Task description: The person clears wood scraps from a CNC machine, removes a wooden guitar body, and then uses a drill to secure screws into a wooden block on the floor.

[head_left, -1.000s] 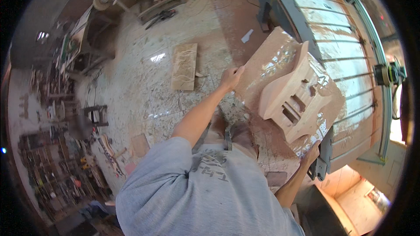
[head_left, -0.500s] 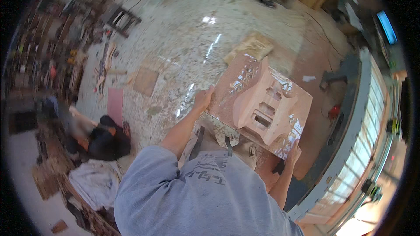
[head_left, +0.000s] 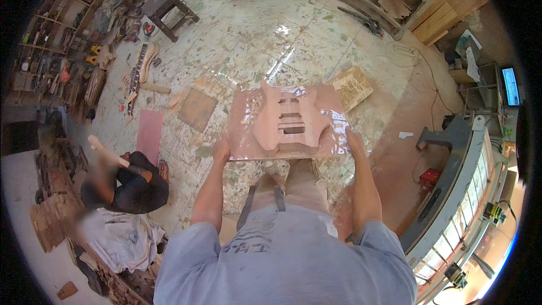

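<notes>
Guitar body [head_left: 288, 122], its outline and slots [head_left: 293, 130] apparently cut, lies on the board [head_left: 245, 121], not yet off it; left hand [head_left: 221, 149] and right hand [head_left: 354, 142] pinch the board's opposite side edges

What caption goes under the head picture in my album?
Left hand and right hand hold a board with a guitar-shaped wooden piece on it above the speckled floor.

Guitar body [head_left: 292, 123] on board [head_left: 244, 120], left of machine table [head_left: 458, 199]
</notes>
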`<move>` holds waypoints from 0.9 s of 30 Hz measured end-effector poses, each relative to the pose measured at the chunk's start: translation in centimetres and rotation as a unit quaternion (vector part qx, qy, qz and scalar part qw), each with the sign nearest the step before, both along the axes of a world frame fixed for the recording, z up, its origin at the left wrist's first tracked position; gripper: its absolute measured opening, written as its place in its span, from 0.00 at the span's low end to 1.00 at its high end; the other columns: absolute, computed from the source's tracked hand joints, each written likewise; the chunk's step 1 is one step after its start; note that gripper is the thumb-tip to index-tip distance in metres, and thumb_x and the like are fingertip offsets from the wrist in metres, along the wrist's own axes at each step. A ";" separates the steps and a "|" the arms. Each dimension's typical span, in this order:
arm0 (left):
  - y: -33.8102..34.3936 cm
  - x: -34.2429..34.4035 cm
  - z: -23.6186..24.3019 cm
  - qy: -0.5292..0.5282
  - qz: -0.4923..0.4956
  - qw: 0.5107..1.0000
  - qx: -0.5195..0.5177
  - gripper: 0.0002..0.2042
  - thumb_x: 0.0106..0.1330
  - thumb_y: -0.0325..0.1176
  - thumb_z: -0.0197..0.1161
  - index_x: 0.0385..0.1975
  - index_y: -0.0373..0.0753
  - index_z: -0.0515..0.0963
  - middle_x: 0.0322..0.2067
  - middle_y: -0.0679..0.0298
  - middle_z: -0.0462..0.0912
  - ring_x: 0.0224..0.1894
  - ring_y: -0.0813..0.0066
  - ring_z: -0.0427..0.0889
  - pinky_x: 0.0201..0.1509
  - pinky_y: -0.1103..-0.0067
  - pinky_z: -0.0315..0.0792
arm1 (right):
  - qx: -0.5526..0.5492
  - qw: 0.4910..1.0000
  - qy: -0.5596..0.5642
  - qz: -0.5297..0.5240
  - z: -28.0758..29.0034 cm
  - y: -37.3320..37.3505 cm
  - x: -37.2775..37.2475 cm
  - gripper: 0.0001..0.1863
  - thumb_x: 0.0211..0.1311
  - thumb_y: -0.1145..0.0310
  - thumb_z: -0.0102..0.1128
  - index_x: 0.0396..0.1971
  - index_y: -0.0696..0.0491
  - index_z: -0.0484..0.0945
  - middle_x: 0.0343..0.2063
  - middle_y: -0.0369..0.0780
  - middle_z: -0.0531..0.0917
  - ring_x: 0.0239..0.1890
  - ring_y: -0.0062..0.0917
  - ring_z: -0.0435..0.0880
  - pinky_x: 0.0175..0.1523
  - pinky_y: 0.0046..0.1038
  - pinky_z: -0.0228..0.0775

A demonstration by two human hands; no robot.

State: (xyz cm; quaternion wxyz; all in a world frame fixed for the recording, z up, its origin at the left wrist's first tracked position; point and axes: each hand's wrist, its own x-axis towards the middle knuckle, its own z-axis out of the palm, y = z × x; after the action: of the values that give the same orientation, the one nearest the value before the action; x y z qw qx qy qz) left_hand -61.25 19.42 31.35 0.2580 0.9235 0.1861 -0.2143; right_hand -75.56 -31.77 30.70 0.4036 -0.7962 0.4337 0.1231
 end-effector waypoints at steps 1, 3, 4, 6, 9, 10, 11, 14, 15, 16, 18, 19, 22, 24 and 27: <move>-0.5 0.0 0.9 0.003 0.008 1.000 0.014 0.49 0.72 0.67 0.23 0.46 0.21 0.79 0.48 0.29 0.77 0.58 0.36 0.75 0.64 0.56 0.64 | 0.000 1.000 -0.002 0.014 -1.1 -0.7 0.4 0.38 0.65 0.40 0.48 0.42 0.67 0.82 0.41 0.60 0.84 0.49 0.50 0.83 0.53 0.46 0.70; -2.4 0.4 -1.2 0.021 0.023 1.000 0.002 0.50 0.71 0.68 0.22 0.45 0.19 0.79 0.48 0.28 0.77 0.58 0.36 0.74 0.64 0.56 0.63 | 0.028 1.000 -0.001 0.004 -4.2 -2.9 3.1 0.37 0.64 0.40 0.50 0.42 0.67 0.82 0.40 0.60 0.84 0.48 0.50 0.84 0.53 0.46 0.70; -3.5 1.4 -2.6 0.024 0.026 0.999 0.001 0.51 0.71 0.68 0.21 0.45 0.18 0.78 0.48 0.28 0.77 0.58 0.36 0.74 0.65 0.56 0.63 | 0.048 0.999 -0.006 -0.005 -6.6 -3.9 4.9 0.37 0.63 0.40 0.51 0.41 0.67 0.82 0.40 0.60 0.84 0.48 0.49 0.84 0.53 0.46 0.70; -4.3 2.8 -9.4 0.020 0.034 0.999 0.014 0.49 0.72 0.67 0.23 0.45 0.19 0.79 0.48 0.28 0.77 0.58 0.36 0.74 0.64 0.56 0.64 | 0.054 0.998 0.014 0.014 -16.1 -4.7 7.5 0.36 0.63 0.42 0.52 0.42 0.67 0.81 0.40 0.60 0.84 0.48 0.49 0.84 0.53 0.45 0.71; -3.5 3.4 -18.4 0.008 0.016 0.999 0.044 0.45 0.73 0.65 0.28 0.43 0.21 0.80 0.46 0.29 0.78 0.56 0.37 0.76 0.63 0.56 0.65 | 0.058 0.997 0.011 0.043 -23.6 -5.0 10.7 0.32 0.64 0.45 0.53 0.36 0.67 0.82 0.35 0.59 0.84 0.41 0.47 0.84 0.47 0.44 0.72; -3.1 2.8 -22.6 0.005 0.006 0.998 0.056 0.44 0.73 0.64 0.30 0.42 0.22 0.81 0.45 0.29 0.79 0.55 0.37 0.77 0.62 0.56 0.66 | 0.058 0.997 0.005 0.053 -26.7 -4.7 11.0 0.32 0.65 0.46 0.54 0.33 0.67 0.82 0.32 0.58 0.84 0.37 0.46 0.85 0.45 0.43 0.72; -3.6 2.8 -26.0 0.009 0.012 0.998 0.061 0.42 0.73 0.63 0.32 0.41 0.23 0.82 0.44 0.30 0.79 0.54 0.37 0.77 0.61 0.56 0.67 | 0.018 0.996 -0.030 0.084 -30.7 -4.8 12.1 0.32 0.66 0.46 0.52 0.34 0.67 0.81 0.33 0.59 0.84 0.39 0.49 0.84 0.47 0.44 0.72; -6.8 3.8 -34.7 0.042 0.046 0.997 0.052 0.38 0.72 0.61 0.38 0.38 0.25 0.84 0.41 0.31 0.81 0.51 0.36 0.79 0.59 0.56 0.69 | -0.086 0.972 -0.044 0.214 -41.0 -7.4 17.8 0.33 0.67 0.45 0.49 0.37 0.68 0.80 0.38 0.62 0.82 0.46 0.55 0.82 0.54 0.47 0.70; -8.1 6.1 -34.4 0.062 0.034 0.997 0.045 0.38 0.72 0.60 0.39 0.37 0.25 0.84 0.41 0.32 0.81 0.50 0.36 0.79 0.59 0.56 0.69 | -0.098 0.964 0.009 0.249 -40.8 -9.7 19.2 0.34 0.67 0.45 0.48 0.39 0.68 0.80 0.40 0.63 0.82 0.48 0.56 0.80 0.57 0.47 0.68; -9.3 8.6 -34.3 0.082 0.022 0.996 0.037 0.37 0.72 0.60 0.40 0.37 0.26 0.84 0.40 0.32 0.81 0.50 0.36 0.80 0.59 0.56 0.70 | -0.106 0.951 0.064 0.283 -40.7 -12.0 20.5 0.34 0.68 0.45 0.47 0.41 0.69 0.79 0.42 0.64 0.81 0.51 0.58 0.79 0.59 0.48 0.67; -10.1 9.9 -37.0 0.120 -0.004 0.991 0.051 0.36 0.71 0.59 0.41 0.37 0.26 0.84 0.40 0.33 0.82 0.50 0.37 0.80 0.59 0.56 0.69 | -0.099 0.940 0.086 0.315 -42.6 -14.4 22.1 0.35 0.68 0.45 0.46 0.40 0.70 0.79 0.42 0.64 0.81 0.50 0.58 0.80 0.57 0.48 0.69; -10.3 10.6 -38.4 0.140 -0.018 0.988 0.058 0.35 0.71 0.59 0.42 0.37 0.27 0.84 0.40 0.33 0.82 0.51 0.37 0.80 0.59 0.56 0.69 | -0.095 0.934 0.098 0.330 -43.4 -15.2 22.7 0.35 0.68 0.46 0.46 0.40 0.70 0.79 0.42 0.65 0.81 0.49 0.59 0.80 0.56 0.48 0.69; -10.3 10.4 -38.6 0.162 0.048 0.983 0.064 0.35 0.71 0.58 0.43 0.37 0.27 0.84 0.40 0.33 0.82 0.51 0.38 0.80 0.58 0.57 0.70 | -0.060 0.916 0.131 0.374 -38.4 -12.7 28.3 0.34 0.67 0.47 0.47 0.35 0.71 0.80 0.38 0.65 0.81 0.45 0.57 0.82 0.53 0.47 0.72; -9.7 11.3 -39.9 0.196 0.025 0.979 0.049 0.34 0.71 0.58 0.44 0.38 0.26 0.83 0.40 0.34 0.82 0.51 0.39 0.80 0.58 0.58 0.71 | -0.054 0.926 0.142 0.345 -37.9 -12.9 29.8 0.33 0.65 0.48 0.49 0.33 0.71 0.80 0.34 0.63 0.82 0.38 0.54 0.85 0.48 0.46 0.75; -9.0 13.0 -40.9 0.226 0.012 0.974 0.027 0.33 0.71 0.57 0.46 0.39 0.26 0.83 0.40 0.34 0.82 0.50 0.39 0.80 0.56 0.59 0.72 | -0.019 0.931 0.176 0.320 -36.7 -12.9 32.3 0.30 0.62 0.51 0.52 0.33 0.71 0.81 0.29 0.59 0.83 0.30 0.47 0.86 0.39 0.44 0.77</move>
State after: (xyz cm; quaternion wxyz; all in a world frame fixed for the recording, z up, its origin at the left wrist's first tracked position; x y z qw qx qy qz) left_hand -48.22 10.40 -9.53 0.1864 0.8558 0.2560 -0.4090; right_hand -43.26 -44.64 -6.05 0.2446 -0.8661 0.2217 0.3754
